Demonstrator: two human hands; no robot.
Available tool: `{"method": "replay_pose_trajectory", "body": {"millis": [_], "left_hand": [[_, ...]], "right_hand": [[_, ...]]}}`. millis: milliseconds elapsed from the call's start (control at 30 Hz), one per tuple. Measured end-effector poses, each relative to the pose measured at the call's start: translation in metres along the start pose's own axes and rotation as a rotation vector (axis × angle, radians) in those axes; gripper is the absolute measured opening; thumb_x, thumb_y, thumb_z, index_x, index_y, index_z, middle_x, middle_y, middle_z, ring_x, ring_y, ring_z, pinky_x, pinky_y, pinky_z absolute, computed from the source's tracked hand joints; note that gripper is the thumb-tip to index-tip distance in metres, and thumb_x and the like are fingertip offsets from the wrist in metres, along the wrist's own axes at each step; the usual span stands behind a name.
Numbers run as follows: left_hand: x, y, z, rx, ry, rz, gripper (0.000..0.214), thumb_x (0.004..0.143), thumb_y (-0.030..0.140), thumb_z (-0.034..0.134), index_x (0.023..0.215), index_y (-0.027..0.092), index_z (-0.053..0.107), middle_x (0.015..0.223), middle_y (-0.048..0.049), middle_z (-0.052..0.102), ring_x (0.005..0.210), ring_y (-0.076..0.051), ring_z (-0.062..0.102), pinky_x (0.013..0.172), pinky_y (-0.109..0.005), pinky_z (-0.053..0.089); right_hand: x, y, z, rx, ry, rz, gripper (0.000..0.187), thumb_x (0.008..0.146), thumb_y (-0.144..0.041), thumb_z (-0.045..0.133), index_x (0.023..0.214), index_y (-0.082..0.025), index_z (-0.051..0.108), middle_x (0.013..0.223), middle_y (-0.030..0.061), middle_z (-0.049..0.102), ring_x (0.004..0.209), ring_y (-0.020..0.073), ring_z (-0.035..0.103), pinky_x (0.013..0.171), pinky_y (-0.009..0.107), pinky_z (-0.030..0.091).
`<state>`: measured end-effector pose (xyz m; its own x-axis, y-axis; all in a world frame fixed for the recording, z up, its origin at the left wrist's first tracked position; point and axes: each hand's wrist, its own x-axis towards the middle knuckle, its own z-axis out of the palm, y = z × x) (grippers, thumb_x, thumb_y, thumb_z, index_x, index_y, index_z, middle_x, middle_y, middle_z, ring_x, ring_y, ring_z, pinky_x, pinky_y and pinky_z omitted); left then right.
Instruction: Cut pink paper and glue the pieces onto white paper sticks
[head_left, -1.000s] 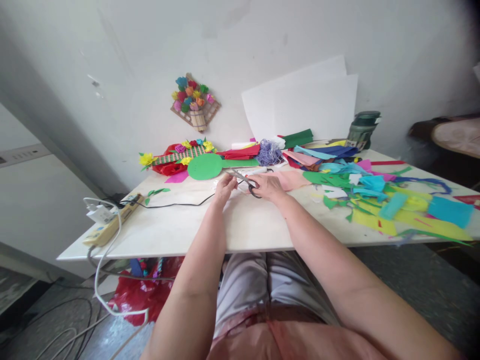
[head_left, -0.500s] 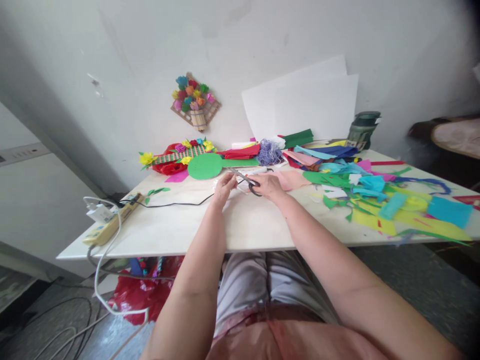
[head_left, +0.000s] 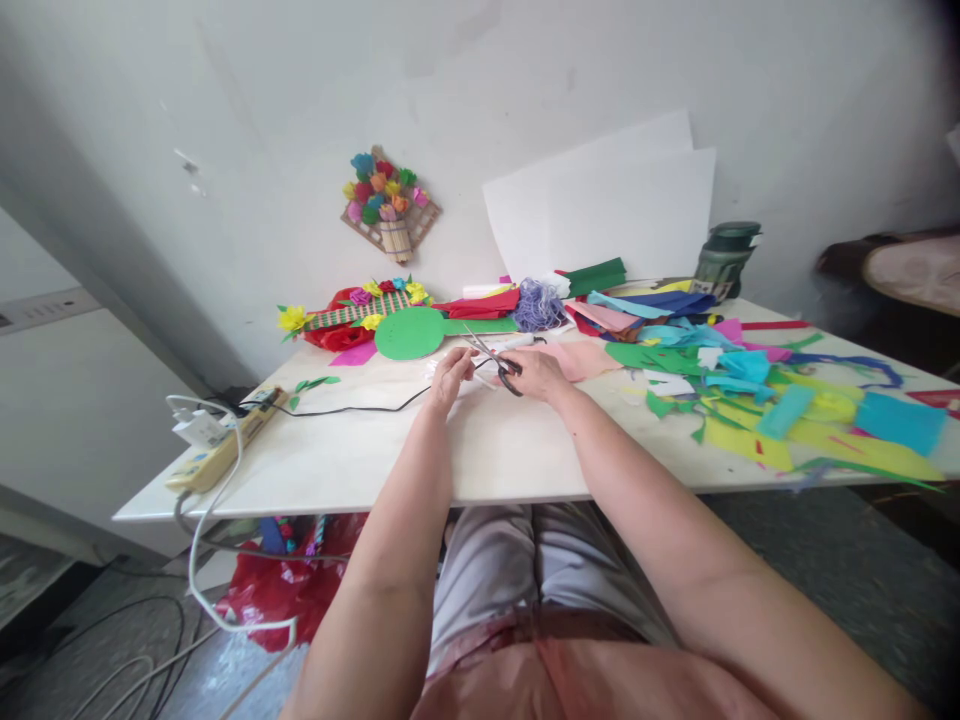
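A pair of scissors (head_left: 491,356) with dark handles is gripped in my right hand (head_left: 531,374), its blades parted and pointing up and to the left. Close to the blades, my left hand (head_left: 453,375) has its fingers pinched together; what they hold, if anything, is too small to make out. Something white, partly hidden, lies behind the hands. Just beyond them rests a green paddle-shaped piece (head_left: 409,333) with a long handle. A pale pink sheet (head_left: 581,360) lies right of my right hand.
Coloured paper scraps (head_left: 795,415) cover the table's right side. A yellow power strip (head_left: 221,445) sits at the left edge, a black cord (head_left: 360,408) running from there toward my hands. A dark green bottle (head_left: 726,262) stands at the back right, near purple shredded strands (head_left: 540,305).
The scissor blades have opened wider and swung slightly upward. Both hands stay in nearly the same place, the left fingers shifting a little.
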<state>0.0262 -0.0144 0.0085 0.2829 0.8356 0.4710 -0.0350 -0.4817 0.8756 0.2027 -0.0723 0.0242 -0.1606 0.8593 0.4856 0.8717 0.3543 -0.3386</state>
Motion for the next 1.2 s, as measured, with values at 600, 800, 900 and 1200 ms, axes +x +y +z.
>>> {"method": "replay_pose_trajectory", "body": {"millis": [600,800,900,1200], "left_hand": [[-0.0036,0.0023,-0.0035,0.009,-0.043,-0.001,0.041,0.080,0.048,0.043,0.075,0.012,0.061,0.047,0.0017,0.044,0.041,-0.007,0.029,0.042,-0.024,0.020],[-0.0025,-0.0004,-0.0047,-0.012,-0.107,-0.030,0.042,0.080,0.048,0.042,0.078,0.011,0.061,0.047,0.0006,0.047,0.039,-0.008,0.030,0.043,-0.025,0.019],[-0.0027,0.0002,-0.0046,-0.003,-0.119,-0.055,0.044,0.079,0.050,0.042,0.078,0.011,0.061,0.047,0.0000,0.047,0.040,-0.008,0.030,0.043,-0.025,0.019],[-0.0028,0.0046,-0.0036,0.017,-0.105,-0.078,0.040,0.077,0.050,0.044,0.073,0.012,0.058,0.046,-0.0003,0.048,0.040,-0.008,0.030,0.042,-0.024,0.019]], "right_hand": [[-0.0005,0.0001,0.0009,0.032,-0.043,-0.033,0.040,0.068,-0.053,0.060,0.098,-0.027,0.065,0.081,0.0001,0.067,0.075,0.0162,0.059,0.063,0.024,0.038],[-0.0003,-0.0003,0.0005,0.037,-0.036,-0.043,0.044,0.066,-0.053,0.063,0.101,-0.027,0.065,0.080,-0.0001,0.067,0.076,0.0168,0.059,0.064,0.024,0.038],[-0.0004,-0.0009,-0.0005,0.043,-0.036,-0.050,0.043,0.065,-0.053,0.063,0.100,-0.027,0.065,0.079,0.0000,0.067,0.075,0.0167,0.059,0.064,0.024,0.038],[-0.0005,-0.0010,-0.0004,0.101,-0.027,-0.056,0.041,0.064,-0.052,0.065,0.096,-0.027,0.067,0.074,-0.0008,0.066,0.070,0.0157,0.058,0.061,0.024,0.037]]}}
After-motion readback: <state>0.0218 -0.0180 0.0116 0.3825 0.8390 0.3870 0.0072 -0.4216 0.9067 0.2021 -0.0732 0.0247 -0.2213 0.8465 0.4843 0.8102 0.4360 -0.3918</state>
